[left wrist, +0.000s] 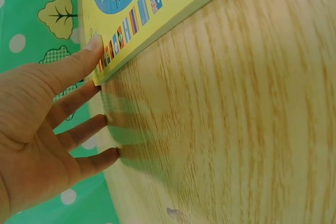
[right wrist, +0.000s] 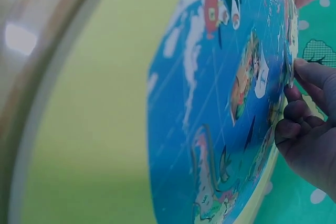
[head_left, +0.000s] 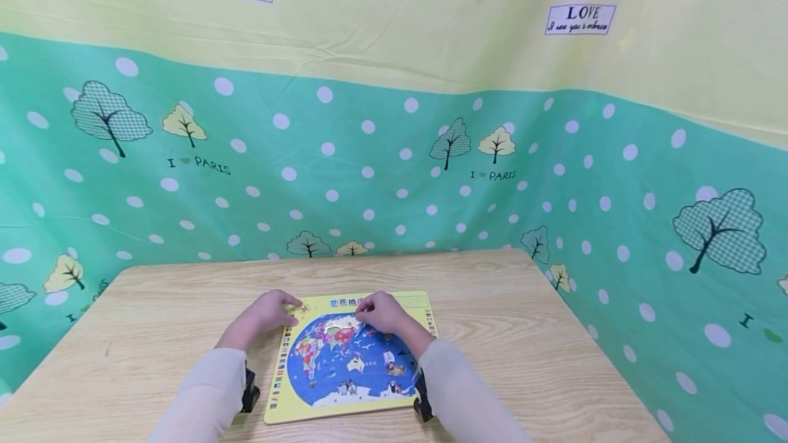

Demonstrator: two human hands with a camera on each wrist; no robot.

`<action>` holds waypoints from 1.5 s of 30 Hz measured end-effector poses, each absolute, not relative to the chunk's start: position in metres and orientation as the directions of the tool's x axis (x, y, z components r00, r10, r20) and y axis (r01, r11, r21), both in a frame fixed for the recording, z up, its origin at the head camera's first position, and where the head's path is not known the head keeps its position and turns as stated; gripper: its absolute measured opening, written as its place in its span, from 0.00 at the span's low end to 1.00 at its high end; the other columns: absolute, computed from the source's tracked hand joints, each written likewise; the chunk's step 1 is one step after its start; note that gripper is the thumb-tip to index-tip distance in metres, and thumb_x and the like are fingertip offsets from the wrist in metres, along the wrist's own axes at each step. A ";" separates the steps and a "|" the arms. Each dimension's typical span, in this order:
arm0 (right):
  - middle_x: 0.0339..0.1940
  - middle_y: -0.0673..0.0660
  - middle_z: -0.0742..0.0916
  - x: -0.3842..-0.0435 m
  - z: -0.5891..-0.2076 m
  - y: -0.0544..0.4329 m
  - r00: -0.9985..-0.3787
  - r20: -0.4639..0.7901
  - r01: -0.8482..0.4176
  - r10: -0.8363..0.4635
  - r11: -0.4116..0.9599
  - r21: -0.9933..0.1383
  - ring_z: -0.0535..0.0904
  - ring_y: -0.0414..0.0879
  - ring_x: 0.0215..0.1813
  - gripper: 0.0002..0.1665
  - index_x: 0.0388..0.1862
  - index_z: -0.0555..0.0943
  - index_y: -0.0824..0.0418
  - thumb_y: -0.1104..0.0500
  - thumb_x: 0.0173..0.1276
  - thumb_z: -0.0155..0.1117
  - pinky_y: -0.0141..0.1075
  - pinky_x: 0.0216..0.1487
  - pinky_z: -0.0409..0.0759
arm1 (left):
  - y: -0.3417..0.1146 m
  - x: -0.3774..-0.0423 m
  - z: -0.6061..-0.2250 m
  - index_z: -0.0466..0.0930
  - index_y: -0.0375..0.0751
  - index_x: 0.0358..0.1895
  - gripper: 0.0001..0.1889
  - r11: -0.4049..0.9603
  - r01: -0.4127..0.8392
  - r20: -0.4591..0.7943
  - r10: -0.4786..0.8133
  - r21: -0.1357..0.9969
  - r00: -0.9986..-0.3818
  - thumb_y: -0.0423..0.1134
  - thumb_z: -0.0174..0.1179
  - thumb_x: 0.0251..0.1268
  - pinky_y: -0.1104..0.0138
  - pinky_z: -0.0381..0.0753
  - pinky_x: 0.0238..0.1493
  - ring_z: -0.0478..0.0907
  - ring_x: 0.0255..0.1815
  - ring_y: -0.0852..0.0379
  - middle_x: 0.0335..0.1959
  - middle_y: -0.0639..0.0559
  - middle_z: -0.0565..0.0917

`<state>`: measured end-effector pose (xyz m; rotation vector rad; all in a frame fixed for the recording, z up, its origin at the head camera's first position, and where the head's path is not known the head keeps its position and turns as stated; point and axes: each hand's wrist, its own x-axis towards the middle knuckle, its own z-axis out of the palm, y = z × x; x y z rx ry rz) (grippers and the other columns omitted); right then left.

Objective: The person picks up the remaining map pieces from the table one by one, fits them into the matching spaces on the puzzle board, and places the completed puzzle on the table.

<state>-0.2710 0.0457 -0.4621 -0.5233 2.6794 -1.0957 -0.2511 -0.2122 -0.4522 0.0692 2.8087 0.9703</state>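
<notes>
A yellow-bordered world map puzzle board (head_left: 421, 299) lies on the wooden table, with a blue map and small flags along its sides. My left hand (head_left: 266, 314) is at its far left corner. In the left wrist view, the thumb (left wrist: 83, 62) rests on the flag border and the other fingers spread beside the edge, nearly straight. Over the upper part of the map, my right hand (head_left: 383, 312) pinches a thin puzzle piece (right wrist: 290, 69) between thumb and forefinger; the fingers mostly hide its shape. Left of that hand, a pale patch (head_left: 340, 323) shows at the map's top.
The light wooden table (head_left: 529, 347) extends to both sides of the board. Behind it and to the right hangs a green and yellow curtain (head_left: 369, 176) with dots and printed trees. Black wrist straps (head_left: 249, 392) sit near the board's lower corners.
</notes>
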 end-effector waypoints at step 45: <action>0.39 0.47 0.84 -0.271 -0.463 0.043 -0.872 -0.060 -0.340 -0.486 0.690 -0.639 0.73 0.37 0.26 0.06 0.35 0.87 0.51 0.53 0.60 0.67 0.29 0.28 0.73 | -0.212 -0.250 -0.448 0.79 0.34 0.51 0.20 0.802 0.036 -0.117 0.131 0.597 -0.984 0.32 0.65 0.52 0.44 0.70 0.60 0.70 0.58 0.32 0.53 0.32 0.78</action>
